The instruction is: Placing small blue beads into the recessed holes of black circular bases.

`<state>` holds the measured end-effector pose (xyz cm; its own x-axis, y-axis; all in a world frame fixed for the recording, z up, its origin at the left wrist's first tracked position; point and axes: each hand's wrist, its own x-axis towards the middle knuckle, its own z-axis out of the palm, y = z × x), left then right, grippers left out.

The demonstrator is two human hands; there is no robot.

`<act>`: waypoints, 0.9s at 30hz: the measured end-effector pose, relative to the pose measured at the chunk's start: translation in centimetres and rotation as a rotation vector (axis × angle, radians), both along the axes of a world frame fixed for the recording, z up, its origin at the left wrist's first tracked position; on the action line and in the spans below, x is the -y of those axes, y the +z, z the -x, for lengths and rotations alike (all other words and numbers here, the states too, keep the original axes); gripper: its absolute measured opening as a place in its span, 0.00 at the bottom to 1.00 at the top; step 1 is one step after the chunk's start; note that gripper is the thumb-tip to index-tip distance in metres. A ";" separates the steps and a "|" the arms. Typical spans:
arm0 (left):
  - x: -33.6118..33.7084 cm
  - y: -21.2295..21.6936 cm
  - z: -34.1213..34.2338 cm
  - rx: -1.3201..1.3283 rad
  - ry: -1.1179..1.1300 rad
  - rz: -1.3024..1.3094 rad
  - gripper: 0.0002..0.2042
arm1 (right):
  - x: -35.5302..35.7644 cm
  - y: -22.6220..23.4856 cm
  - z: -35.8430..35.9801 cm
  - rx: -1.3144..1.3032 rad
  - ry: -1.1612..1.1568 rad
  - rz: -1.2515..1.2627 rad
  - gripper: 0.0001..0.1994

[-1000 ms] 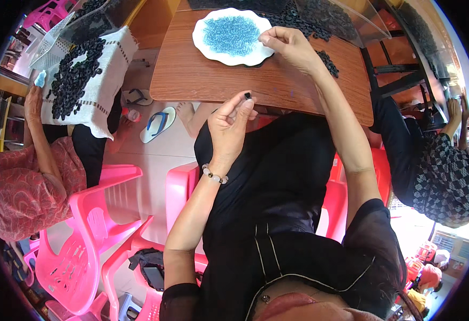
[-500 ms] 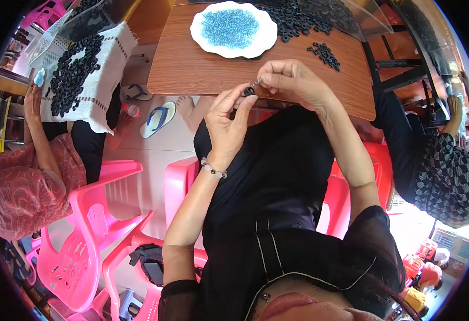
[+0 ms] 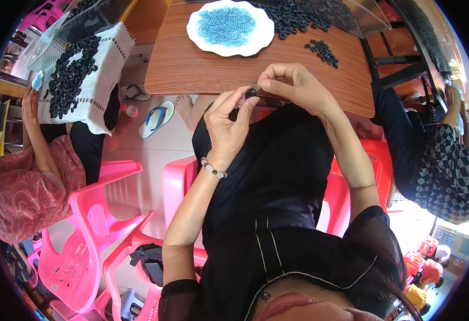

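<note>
Just off the near edge of the wooden table, my left hand pinches a small round black part between thumb and fingers. It looks like a ring with a hollow middle. My right hand is right beside it, thumb and forefinger closed at the part's upper right side. A sliver of something thin and pale shows at those fingertips, too small to name. Beyond my hands stands a white scalloped plate, heaped with small bluish pieces. Several loose black parts lie in a small group to its right.
The brown table also bears a larger pile of black parts at the back. Pink plastic chairs surround me. People sit at left and right. A cloth-covered table holds more black parts; a sandal lies on the floor.
The thin coiled piece that stretched from my right fingertips to the black part is now barely visible. The black part has turned slightly, and my right fingers sit nearer it.
</note>
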<state>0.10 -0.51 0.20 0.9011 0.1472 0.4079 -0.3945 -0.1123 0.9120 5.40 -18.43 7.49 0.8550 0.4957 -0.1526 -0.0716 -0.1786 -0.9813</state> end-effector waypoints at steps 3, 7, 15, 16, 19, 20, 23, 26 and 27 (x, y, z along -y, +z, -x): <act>0.1 -0.1 0.0 0.006 0.002 -0.012 0.13 | 0.2 -0.1 0.0 -0.015 -0.008 0.016 0.12; 0.1 -0.1 0.1 0.011 -0.006 -0.038 0.13 | 0.3 -1.0 -0.1 -0.022 0.021 0.015 0.11; 1.1 -0.7 0.2 -0.026 -0.088 -0.024 0.13 | 0.5 -1.7 0.9 0.113 -0.057 0.067 0.09; 1.1 -1.2 0.1 0.009 -0.083 -0.014 0.14 | 0.4 -1.7 1.0 0.074 -0.045 0.055 0.08; 1.0 -1.3 0.4 -0.157 -0.194 0.092 0.16 | 0.4 -2.1 1.1 0.142 -0.061 0.056 0.10; 0.7 -1.2 0.5 -0.178 -0.212 0.112 0.16 | 0.3 -2.7 1.1 0.184 -0.087 0.091 0.10; 0.9 -2.2 0.5 -0.207 -0.256 0.213 0.16 | 0.4 -1.8 1.6 0.224 -0.076 0.169 0.08; 0.9 -2.1 0.5 -0.233 -0.285 0.225 0.15 | 1.1 -1.7 1.9 0.259 -0.070 0.186 0.08; 0.9 -2.2 0.4 -0.236 -0.293 0.220 0.15 | 1.4 -1.6 1.9 0.260 -0.075 0.186 0.08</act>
<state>-0.29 -1.38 -2.03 0.9825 -0.0681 0.1732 -0.1586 0.1807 0.9707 3.46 -19.83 5.87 0.9104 0.4137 -0.0067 0.1568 -0.3601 -0.9196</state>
